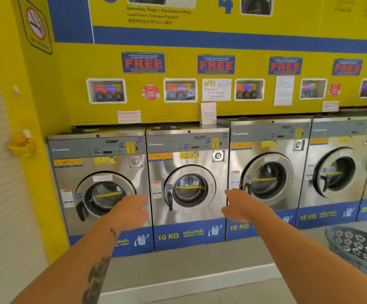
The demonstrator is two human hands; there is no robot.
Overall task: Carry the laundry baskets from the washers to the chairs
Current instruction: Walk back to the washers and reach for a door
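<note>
Head view: both arms stretch forward toward a row of steel washers [189, 185] set against a yellow wall. The left hand [132, 210] and right hand [240, 205] are bare, each grip released, fingers loose, holding nothing. The one laundry basket [360, 249] in sight, dark and perforated, sits on the tiled floor [200, 255], low and well off to the right of the right grip, partly cut by the frame edge. The right hand is nearer; reaching it likely calls for a turn right and a bend down.
</note>
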